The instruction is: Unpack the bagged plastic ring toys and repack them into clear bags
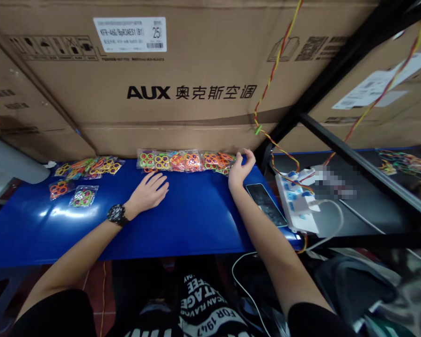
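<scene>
My left hand (148, 192), with a black watch (117, 215) on its wrist, lies palm down on the blue table (192, 210), fingers extended and holding nothing. It is just below a row of clear packets (177, 161) with colourful rings, set along the box. At the right end of that row, my right hand (241, 169) rests on its side beside the last packet (218, 161), fingers curved and apart. More ring packets (91, 166) lie in a group at the back left. In front of them are an orange packet (60, 188) and a green-and-pink one (84, 197).
A large cardboard box (196, 56) stands behind the table. At the right are a phone (265, 204), a power strip (296, 203) with plugs and cables, and a black metal frame (358, 164). Twisted red-yellow wires (276, 61) hang down. A grey pole (17, 157) is at the left.
</scene>
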The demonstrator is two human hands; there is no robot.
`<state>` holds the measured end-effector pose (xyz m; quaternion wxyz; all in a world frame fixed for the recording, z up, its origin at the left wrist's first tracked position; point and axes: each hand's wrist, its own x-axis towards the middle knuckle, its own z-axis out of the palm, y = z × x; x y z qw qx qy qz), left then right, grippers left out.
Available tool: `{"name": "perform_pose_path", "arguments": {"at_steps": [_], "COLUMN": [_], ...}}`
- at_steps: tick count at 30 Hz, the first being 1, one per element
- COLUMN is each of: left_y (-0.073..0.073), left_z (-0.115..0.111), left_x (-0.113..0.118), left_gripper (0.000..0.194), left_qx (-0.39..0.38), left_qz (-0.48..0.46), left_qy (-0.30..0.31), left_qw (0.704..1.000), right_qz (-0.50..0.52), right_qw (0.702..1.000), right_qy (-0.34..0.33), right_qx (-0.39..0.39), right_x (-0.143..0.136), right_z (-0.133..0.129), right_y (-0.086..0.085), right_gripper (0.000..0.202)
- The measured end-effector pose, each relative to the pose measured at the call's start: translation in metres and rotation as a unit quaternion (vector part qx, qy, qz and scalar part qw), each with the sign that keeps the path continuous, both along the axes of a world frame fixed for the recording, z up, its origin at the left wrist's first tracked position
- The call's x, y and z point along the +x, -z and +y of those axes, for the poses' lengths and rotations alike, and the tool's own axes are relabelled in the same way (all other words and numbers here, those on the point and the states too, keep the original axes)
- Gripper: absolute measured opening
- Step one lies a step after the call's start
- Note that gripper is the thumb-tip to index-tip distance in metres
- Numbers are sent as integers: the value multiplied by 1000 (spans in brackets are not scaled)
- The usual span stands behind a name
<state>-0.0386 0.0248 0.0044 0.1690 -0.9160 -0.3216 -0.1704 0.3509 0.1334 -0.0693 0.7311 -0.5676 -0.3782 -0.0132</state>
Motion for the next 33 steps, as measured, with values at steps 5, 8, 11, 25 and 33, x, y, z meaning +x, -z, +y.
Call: {"name": "perform_pose_path", "arguments": {"at_steps": [5, 8, 11, 25, 33], "left_y": [-7, -14, -20, 9, -23], "left_z": [-9, -3, 9, 65, 21], "left_x": [-86, -140, -183, -206, -164], "left_gripper": [26, 38, 57, 52, 48], "left_qx": [-9, -2, -5, -80, -49], "left_qz": [-72, -124, -159, -109, -28], "left_qy": [-164, -309, -380, -368, -267], "left_qw": [984, 943, 911, 920, 962], "right_qz": [-160, -232, -301, -502, -465], "right_qw": [986, 965, 922, 691, 721], "right_qy": [-46, -122, -245, -521, -514], "right_qx": [2, 6, 7, 8, -19], "right_x": [-28, -51, -78, -162, -156], "right_z": [-34, -49, -63, -137, -127], "right_y": [-28, -35, -35, -22, -26], "right_gripper": [33, 27, 18, 27, 25]}}
